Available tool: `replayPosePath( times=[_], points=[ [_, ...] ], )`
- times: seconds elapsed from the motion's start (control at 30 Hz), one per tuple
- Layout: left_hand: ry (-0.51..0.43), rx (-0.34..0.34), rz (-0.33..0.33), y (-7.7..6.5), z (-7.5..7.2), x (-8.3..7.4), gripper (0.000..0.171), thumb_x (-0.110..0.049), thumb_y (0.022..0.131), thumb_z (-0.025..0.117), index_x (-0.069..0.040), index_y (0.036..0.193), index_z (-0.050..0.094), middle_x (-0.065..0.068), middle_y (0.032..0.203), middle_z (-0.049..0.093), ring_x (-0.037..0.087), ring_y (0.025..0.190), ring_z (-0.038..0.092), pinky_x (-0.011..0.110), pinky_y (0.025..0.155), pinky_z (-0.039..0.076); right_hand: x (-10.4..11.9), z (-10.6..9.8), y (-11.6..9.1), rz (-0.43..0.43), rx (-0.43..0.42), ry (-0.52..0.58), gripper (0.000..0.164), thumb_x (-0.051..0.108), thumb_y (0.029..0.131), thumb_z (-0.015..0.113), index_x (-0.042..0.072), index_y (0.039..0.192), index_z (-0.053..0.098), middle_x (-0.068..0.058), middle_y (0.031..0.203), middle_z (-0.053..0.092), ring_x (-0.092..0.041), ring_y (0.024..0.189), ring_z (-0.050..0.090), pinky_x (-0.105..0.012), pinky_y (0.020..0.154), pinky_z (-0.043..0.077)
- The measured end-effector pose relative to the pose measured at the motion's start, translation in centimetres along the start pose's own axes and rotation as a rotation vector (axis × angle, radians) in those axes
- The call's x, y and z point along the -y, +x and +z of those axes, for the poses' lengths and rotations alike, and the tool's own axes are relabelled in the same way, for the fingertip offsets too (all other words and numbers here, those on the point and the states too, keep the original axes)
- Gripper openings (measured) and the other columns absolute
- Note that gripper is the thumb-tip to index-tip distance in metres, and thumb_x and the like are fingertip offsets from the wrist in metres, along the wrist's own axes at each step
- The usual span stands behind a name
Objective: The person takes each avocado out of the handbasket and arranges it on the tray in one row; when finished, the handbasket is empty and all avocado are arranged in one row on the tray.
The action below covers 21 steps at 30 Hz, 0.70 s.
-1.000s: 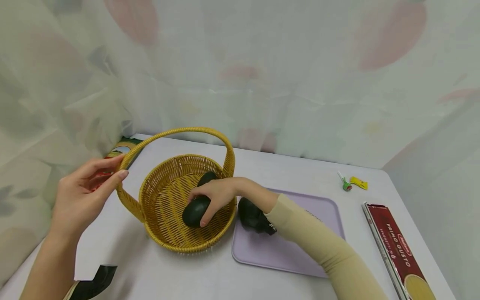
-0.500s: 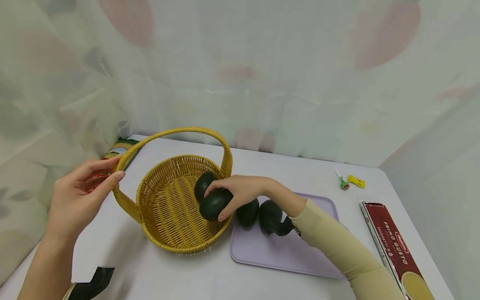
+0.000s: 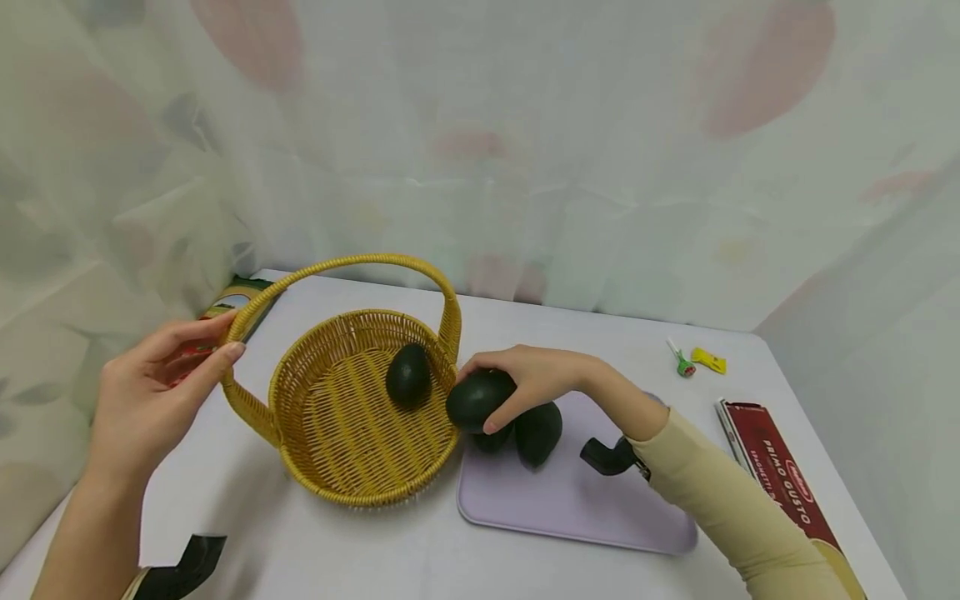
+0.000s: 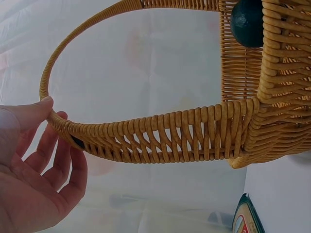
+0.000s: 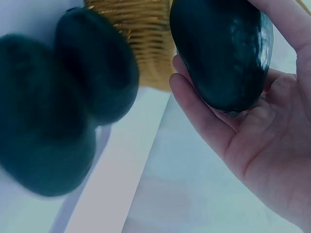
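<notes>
My left hand (image 3: 161, 375) pinches the side of the tall handle on a yellow wicker basket (image 3: 360, 500); the left wrist view shows thumb and fingers around the handle (image 4: 160, 133). One dark green avocado (image 3: 408, 377) lies inside the basket, toward its right wall. My right hand (image 3: 528, 379) grips a second avocado (image 3: 478, 402) just outside the basket's right rim, above the lilac tray (image 3: 577, 517). Two more avocados sit on the tray's left part: one (image 3: 493, 437) is partly hidden under the held one, the other (image 3: 538, 433) is beside it.
A red spaghetti box (image 3: 780, 475) lies at the right table edge. Behind it are a lollipop (image 3: 684, 363) and a yellow wrapped candy (image 3: 708, 360). A green packet (image 3: 238, 293) is at the back left, partly behind my left hand. A patterned curtain (image 3: 480, 167) hangs behind the table.
My right hand has lifted the avocado out of the basket and carried it right, over the rim to the tray's left edge. My left hand keeps hold of the handle.
</notes>
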<state>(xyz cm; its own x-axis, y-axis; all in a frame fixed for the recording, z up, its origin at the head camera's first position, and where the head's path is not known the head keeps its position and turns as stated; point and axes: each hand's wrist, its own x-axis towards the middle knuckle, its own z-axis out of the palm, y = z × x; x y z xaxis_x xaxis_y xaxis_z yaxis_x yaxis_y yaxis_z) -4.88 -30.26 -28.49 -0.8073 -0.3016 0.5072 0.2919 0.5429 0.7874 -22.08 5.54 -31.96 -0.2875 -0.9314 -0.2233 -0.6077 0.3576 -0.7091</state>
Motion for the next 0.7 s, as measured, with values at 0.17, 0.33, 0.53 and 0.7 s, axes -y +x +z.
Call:
replayPosePath(
  times=[0.17, 0.33, 0.53, 0.7],
  points=[
    [-0.033, -0.005, 0.007, 0.0, 0.0, 0.1, 0.031, 0.016, 0.081, 0.068, 0.012, 0.112, 0.066, -0.003, 0.110, 0.071, 0.008, 0.087, 0.066, 0.011, 0.078, 0.051, -1.1, 0.1, -1.8, 0.044, -0.028, 0.036, 0.058, 0.041, 0.081, 0.079, 0.032, 0.131, 0.051, 0.015, 0.121, 0.058, -0.006, 0.109, 0.056, -0.031, 0.094, 0.048],
    [-0.072, -0.002, 0.007, 0.1, 0.1, 0.1, 0.031, 0.017, 0.081, 0.067, 0.013, 0.111, 0.065, -0.001, 0.109, 0.071, 0.009, 0.087, 0.066, 0.011, 0.077, 0.051, -1.9, 0.3, -3.8, 0.094, -0.072, 0.048, 0.059, 0.040, 0.081, 0.079, 0.031, 0.132, 0.052, 0.012, 0.127, 0.055, -0.010, 0.111, 0.055, -0.035, 0.095, 0.046],
    [-0.092, 0.000, 0.006, 0.1, 0.1, 0.2, 0.031, 0.017, 0.081, 0.067, 0.014, 0.111, 0.065, -0.001, 0.110, 0.071, 0.008, 0.087, 0.066, 0.011, 0.077, 0.051, -3.2, 0.5, -6.2, 0.141, -0.130, 0.069, 0.057, 0.040, 0.081, 0.079, 0.034, 0.131, 0.052, 0.013, 0.125, 0.056, -0.012, 0.110, 0.054, -0.037, 0.093, 0.046],
    [-0.093, -0.001, -0.005, 0.1, 0.1, 0.1, 0.031, 0.017, 0.081, 0.067, 0.013, 0.111, 0.065, -0.002, 0.110, 0.071, 0.008, 0.087, 0.066, 0.011, 0.076, 0.051, -4.2, 0.6, -8.1, 0.163, -0.170, 0.068, 0.057, 0.041, 0.081, 0.078, 0.032, 0.131, 0.052, 0.011, 0.124, 0.056, -0.013, 0.109, 0.055, -0.039, 0.093, 0.045]
  ],
)
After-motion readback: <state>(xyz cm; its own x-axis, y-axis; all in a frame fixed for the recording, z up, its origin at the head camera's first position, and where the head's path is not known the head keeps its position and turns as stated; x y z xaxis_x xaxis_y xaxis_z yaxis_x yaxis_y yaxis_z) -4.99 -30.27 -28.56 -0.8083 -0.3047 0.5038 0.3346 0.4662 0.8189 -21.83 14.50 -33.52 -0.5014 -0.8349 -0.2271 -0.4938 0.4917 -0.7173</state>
